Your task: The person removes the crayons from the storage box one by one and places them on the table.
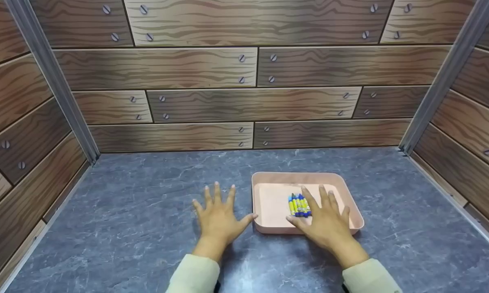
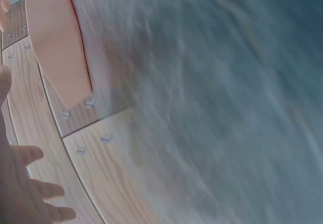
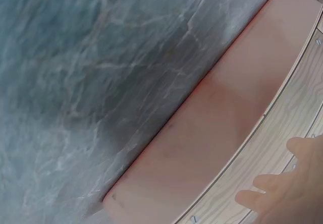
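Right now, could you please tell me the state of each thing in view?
Left hand: open, fingers spread.
Right hand: open, fingers spread.
Pink tray: upright on the gray surface.
Crayon-like sticks: lying side by side in the tray, partly hidden by the right hand.

One pink tray point(image 1: 271, 201) is holding at least four crayons point(image 1: 297, 205); one worktop point(image 1: 138, 207) is lying beneath it, two posts point(image 1: 57, 81) are rising beyond it.

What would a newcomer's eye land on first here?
Probably the blue-and-yellow crayon-like sticks, bunched inside the pale pink tray right of centre in the head view. Next come the left hand beside the tray and the right hand over it, both with fingers spread.
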Available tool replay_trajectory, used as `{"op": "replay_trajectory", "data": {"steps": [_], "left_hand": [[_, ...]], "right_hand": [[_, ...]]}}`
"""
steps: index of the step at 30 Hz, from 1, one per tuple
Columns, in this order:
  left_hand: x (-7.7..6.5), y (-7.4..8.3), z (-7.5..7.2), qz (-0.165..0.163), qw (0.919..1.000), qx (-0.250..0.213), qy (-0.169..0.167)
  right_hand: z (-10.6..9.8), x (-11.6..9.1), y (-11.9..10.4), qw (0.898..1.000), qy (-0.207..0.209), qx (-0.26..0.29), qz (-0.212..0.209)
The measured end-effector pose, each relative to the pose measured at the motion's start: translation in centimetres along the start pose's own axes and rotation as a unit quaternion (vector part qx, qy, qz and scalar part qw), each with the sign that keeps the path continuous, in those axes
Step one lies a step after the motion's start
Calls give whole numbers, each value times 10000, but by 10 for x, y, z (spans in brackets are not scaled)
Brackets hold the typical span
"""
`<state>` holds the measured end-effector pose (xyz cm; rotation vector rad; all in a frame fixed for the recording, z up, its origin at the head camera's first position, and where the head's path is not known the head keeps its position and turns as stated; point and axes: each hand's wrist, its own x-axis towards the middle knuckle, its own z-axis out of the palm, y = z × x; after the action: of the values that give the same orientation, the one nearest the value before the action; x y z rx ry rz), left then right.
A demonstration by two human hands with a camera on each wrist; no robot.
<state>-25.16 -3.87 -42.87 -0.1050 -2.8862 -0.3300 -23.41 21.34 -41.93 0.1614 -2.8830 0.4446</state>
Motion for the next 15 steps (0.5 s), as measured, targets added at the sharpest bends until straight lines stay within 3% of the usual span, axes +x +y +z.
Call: {"op": "replay_trajectory", "data": {"steps": [15], "left_hand": [[15,27,13,182,9980,-601,-12]], "right_hand": [[-1,10,17,9996,191,212,17]]}}
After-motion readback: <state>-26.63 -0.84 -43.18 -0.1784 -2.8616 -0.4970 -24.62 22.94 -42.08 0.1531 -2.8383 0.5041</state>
